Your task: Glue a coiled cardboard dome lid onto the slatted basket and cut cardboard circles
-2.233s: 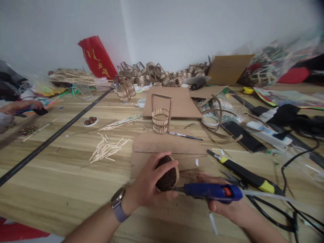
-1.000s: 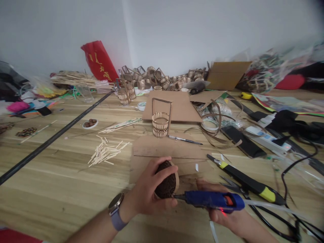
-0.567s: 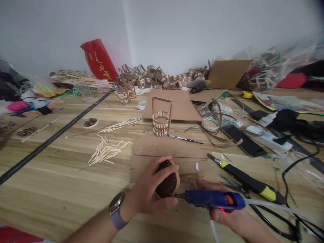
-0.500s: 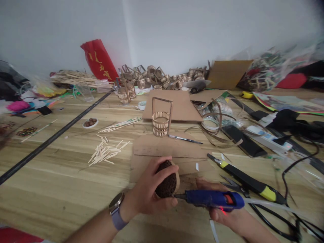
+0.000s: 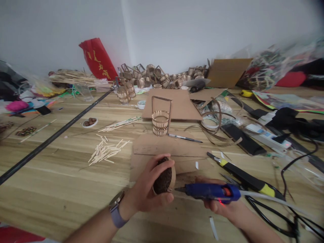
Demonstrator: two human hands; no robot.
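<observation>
My left hand (image 5: 146,187), with a watch at its wrist, grips a round piece (image 5: 162,179) that has a dark brown, rough face and a tan band along its right edge. A blue hot glue gun (image 5: 211,191) is in my right hand (image 5: 222,209), its red light glowing. The nozzle points left and sits just right of the band's lower edge, with a small gap between them. Beyond my hands a small slatted basket (image 5: 161,122) with a tall handle stands upright by a pen (image 5: 185,138).
Short wooden sticks (image 5: 107,151) lie loose on the left. A utility knife (image 5: 243,173), scissors (image 5: 270,216) and a phone (image 5: 243,139) crowd the right. Cardboard (image 5: 172,104) lies mid-table, with many small baskets (image 5: 152,76) piled behind. A black bar (image 5: 55,131) crosses the left side.
The glue gun's nozzle has drawn up and away from the round piece's lower edge. My left hand has shifted slightly left and turned the piece, so more of its tan band shows.
</observation>
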